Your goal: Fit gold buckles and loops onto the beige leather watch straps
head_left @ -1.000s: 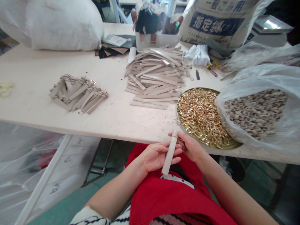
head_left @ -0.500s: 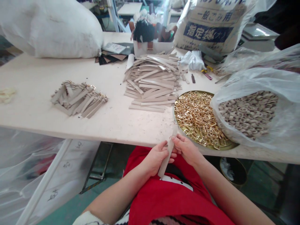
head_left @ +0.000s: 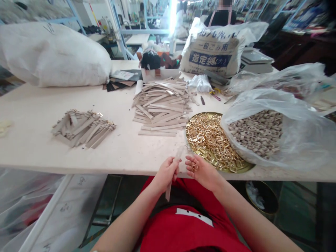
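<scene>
My left hand (head_left: 168,171) is closed on a grey-beige strip (head_left: 168,190), which hangs below the fingers and also sticks out above them. My right hand (head_left: 201,169) is turned palm up with curled fingers, holding small gold buckles (head_left: 194,166) just beside the round tray (head_left: 246,168) of gold buckles. To the right, an open plastic bag (head_left: 301,136) holds many beige loops (head_left: 258,131). A large pile of flat strips (head_left: 162,105) lies beyond my hands. Farther left is a smaller pile of strips with gold buckles on them (head_left: 85,127).
A big white sack (head_left: 57,56) stands at the back left, and a printed sack (head_left: 210,52) at the back right. Between them is a white box (head_left: 168,72) with dark items. The table's front edge (head_left: 118,171) runs under my hands. A person (head_left: 224,17) is in the background.
My hands have moved apart. The left one has kept the strip and shifted left; the right has let go and turned palm up with buckles showing. The view has tilted upward.
</scene>
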The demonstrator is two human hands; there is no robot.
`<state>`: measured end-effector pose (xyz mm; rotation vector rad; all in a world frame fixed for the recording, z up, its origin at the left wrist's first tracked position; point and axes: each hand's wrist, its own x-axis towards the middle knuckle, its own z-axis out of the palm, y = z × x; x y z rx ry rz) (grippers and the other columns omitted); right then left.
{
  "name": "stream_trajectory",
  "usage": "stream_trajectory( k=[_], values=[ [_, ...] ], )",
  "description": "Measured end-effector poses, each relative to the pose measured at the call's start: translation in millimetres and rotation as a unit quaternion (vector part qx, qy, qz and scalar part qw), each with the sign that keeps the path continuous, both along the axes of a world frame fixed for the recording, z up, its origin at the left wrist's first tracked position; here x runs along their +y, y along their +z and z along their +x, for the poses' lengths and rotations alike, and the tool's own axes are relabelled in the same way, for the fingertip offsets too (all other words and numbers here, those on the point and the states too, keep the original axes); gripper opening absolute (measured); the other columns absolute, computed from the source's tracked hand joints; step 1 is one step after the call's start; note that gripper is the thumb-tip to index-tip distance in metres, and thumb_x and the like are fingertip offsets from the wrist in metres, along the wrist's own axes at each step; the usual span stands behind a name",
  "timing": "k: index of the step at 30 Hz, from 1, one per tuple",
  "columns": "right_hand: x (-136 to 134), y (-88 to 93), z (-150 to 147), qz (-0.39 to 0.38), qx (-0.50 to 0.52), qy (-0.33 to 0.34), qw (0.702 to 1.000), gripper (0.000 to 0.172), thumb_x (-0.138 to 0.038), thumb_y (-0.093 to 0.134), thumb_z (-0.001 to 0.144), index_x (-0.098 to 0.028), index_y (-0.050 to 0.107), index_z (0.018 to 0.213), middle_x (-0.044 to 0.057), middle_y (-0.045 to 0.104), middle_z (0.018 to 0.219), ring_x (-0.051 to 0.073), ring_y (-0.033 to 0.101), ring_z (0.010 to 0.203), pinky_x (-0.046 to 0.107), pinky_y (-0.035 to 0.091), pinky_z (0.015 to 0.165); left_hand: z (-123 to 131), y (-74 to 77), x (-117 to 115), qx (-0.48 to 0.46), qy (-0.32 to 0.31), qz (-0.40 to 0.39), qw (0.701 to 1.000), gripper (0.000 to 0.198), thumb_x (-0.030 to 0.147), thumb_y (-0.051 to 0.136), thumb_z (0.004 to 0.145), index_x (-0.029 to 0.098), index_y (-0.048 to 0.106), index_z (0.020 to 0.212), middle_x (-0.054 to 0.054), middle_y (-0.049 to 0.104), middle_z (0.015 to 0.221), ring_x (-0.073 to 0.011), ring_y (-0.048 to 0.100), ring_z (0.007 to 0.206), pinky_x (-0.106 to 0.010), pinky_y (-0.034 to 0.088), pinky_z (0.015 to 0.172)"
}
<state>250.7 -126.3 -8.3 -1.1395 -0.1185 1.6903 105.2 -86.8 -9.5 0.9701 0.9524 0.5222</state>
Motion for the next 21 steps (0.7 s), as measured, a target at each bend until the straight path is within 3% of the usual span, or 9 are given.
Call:
stream_trajectory(
  k=[3,7,12,15,18,21],
  values=[
    [1,3.1,14,-0.005,0.079,-0.003,0.997,0.014,-0.02,0.051,0.075,-0.016,0.062,0.082,0.006,0.068,0.082,0.015,0.064,0.081,0.028,0.05,0.077,-2,-1.2,2,0.036,-0.026,0.006,0.999,0.024,0.039,0.045,0.079,0.016,0.048,0.084,0.008,0.041,0.051,-0.0036,0.036,0.037,-0.016,0.026,0.037],
    [-4,-2.5,20,0.055,0.079,0.006,0.995,0.032,-0.002,0.05,0.062,-0.018,0.062,0.087,0.005,0.068,0.096,0.015,0.06,0.101,0.029,0.044,0.093,-2,-6.5,-4,0.068,-0.061,0.035,0.995,0.027,0.041,0.041,0.081,0.016,0.048,0.079,0.005,0.048,0.056,-0.0048,0.043,0.041,-0.017,0.031,0.041],
    [-5,-6.4,17,0.109,0.044,0.0,0.993,0.03,-0.006,0.056,0.068,-0.021,0.06,0.094,0.002,0.067,0.094,0.013,0.062,0.095,0.029,0.044,0.093,1,-8.3,-9,0.064,-0.091,0.067,0.992,0.029,0.043,0.04,0.082,0.016,0.05,0.081,0.004,0.05,0.058,-0.0046,0.04,0.039,-0.017,0.028,0.04],
    [-5,-4.2,14,0.124,0.013,-0.003,0.992,0.024,-0.013,0.06,0.071,-0.021,0.06,0.094,0.002,0.067,0.094,0.014,0.063,0.093,0.031,0.045,0.09,5,-6.5,-8,0.066,-0.073,0.071,0.993,0.027,0.042,0.039,0.082,0.016,0.049,0.082,0.005,0.048,0.058,-0.0052,0.039,0.04,-0.018,0.029,0.041],
    [-6,-4.3,12,0.111,-0.05,0.014,0.992,0.024,-0.022,0.063,0.073,-0.021,0.061,0.097,0.004,0.067,0.097,0.015,0.064,0.088,0.031,0.048,0.083,8,-3.3,-3,0.09,-0.042,0.115,0.988,0.027,0.042,0.039,0.083,0.017,0.047,0.075,0.005,0.046,0.056,-0.0063,0.039,0.042,-0.019,0.031,0.044],
    [-9,-8.2,11,0.112,-0.145,0.048,0.982,0.032,-0.032,0.065,0.073,-0.021,0.061,0.102,0.004,0.068,0.09,0.015,0.065,0.075,0.032,0.05,0.075,8,1.5,3,0.114,-0.058,0.169,0.977,0.028,0.042,0.04,0.083,0.018,0.048,0.071,0.005,0.044,0.054,-0.0086,0.039,0.046,-0.02,0.031,0.048]
  ],
)
